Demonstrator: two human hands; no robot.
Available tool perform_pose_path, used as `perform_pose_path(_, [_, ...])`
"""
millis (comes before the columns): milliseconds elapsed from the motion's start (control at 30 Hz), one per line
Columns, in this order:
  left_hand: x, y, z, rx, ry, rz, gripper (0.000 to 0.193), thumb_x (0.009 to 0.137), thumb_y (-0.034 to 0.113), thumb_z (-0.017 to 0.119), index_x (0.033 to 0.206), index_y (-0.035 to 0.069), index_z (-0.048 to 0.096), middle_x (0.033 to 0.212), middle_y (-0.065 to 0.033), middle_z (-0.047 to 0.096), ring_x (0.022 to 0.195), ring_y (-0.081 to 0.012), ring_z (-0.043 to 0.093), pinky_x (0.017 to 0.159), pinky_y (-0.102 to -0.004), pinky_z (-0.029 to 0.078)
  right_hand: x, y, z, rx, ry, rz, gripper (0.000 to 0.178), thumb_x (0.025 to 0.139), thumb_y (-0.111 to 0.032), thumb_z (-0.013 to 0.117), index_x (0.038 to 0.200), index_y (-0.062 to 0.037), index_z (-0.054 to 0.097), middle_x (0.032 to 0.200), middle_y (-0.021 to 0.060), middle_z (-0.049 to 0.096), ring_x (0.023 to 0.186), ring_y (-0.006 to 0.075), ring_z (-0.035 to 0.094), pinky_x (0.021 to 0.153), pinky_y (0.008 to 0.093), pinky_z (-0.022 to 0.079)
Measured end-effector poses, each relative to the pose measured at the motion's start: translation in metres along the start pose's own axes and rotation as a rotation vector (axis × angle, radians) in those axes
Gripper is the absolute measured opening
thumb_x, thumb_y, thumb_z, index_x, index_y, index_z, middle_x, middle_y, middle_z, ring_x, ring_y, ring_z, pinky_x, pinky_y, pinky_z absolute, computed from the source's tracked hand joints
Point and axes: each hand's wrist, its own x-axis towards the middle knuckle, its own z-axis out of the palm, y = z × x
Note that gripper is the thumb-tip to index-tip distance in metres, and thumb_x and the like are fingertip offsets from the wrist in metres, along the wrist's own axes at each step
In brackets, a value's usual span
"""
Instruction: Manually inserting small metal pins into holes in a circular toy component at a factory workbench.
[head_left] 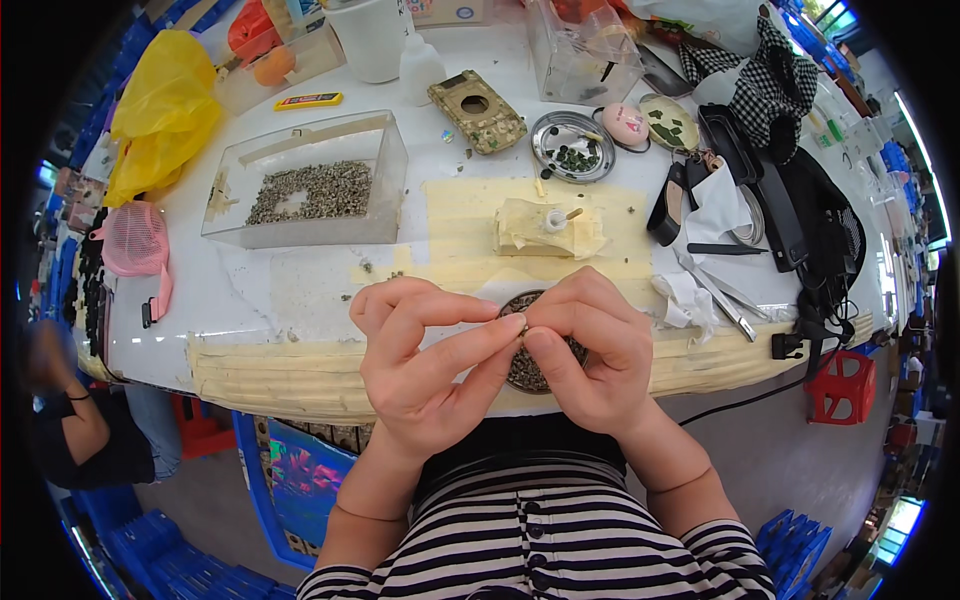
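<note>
Fingertips [510, 325] of the left hand [425, 365] and right hand [597, 350] meet narrowly above a round dish [529, 391] of grey bits [527, 374], apparently pinching one tiny piece [523, 329], mostly hidden. Working that piece seems the current step; the next move calls for steady, fine control. Beyond the hands sits a taped block [550, 230]; tweezers [722, 297] lie rightward, a clear bin [310, 236] leftward. Fingers partly cover the dish.

Small print, too blurred to read, marks the yellow-red packet [308, 101] just beyond the clear tray [320, 234] and the pink oval case [626, 124] right of that tray.
</note>
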Motion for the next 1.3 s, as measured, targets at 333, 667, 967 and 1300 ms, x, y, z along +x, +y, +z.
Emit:
perform_pose_path(333, [-0.0002, -0.0006, -0.0013, -0.043, -0.008, 0.043, 0.036, 0.063, 0.010, 0.084, 0.097, 0.019, 0.080, 0.097, 0.0026, 0.068, 0.087, -0.0200, 0.052, 0.083, -0.0342, 0.036, 0.0012, 0.0003, -0.0031, 0.138, -0.146, 0.021, 0.010, 0.084, -0.006, 0.073, 0.091, 0.0000, 0.072, 0.084, 0.0103, 0.067, 0.075, 0.0233, 0.059, 0.067, 0.0324, 0.046])
perform_pose_path(667, [-0.0011, -0.0011, -0.0035, 0.026, -0.010, 0.067, 0.036, 0.062, 0.010, 0.084, 0.097, 0.019, 0.080, 0.099, 0.0025, 0.068, 0.086, -0.0202, 0.052, 0.081, -0.0343, 0.036, -0.0020, -0.0014, -0.0057, 0.177, -0.055, 0.126, 0.013, 0.078, -0.007, 0.081, 0.085, -0.0041, 0.071, 0.084, 0.0059, 0.067, 0.074, 0.0212, 0.060, 0.066, 0.0306, 0.046])
perform_pose_path(967, [-0.0015, 0.0007, 0.0009, 0.026, 0.029, -0.024, 0.033, 0.063, 0.007, 0.084, 0.095, 0.017, 0.079, 0.098, 0.0023, 0.069, 0.088, -0.0211, 0.052, 0.083, -0.0339, 0.037, -0.0021, -0.0033, 0.0009, -0.057, 0.094, -0.032, 0.019, 0.070, -0.004, 0.083, 0.087, -0.0061, 0.073, 0.081, 0.0056, 0.066, 0.074, 0.0210, 0.060, 0.063, 0.0308, 0.046])
perform_pose_path(1300, [-0.0006, -0.0005, -0.0019, 0.009, -0.026, 0.064, 0.035, 0.062, 0.010, 0.084, 0.096, 0.018, 0.080, 0.098, 0.0030, 0.069, 0.086, -0.0194, 0.052, 0.082, -0.0342, 0.034, -0.0010, -0.0002, -0.0038, 0.088, -0.057, 0.051, 0.010, 0.080, -0.008, 0.077, 0.083, -0.0026, 0.070, 0.081, 0.0080, 0.066, 0.072, 0.0226, 0.059, 0.065, 0.0314, 0.046])
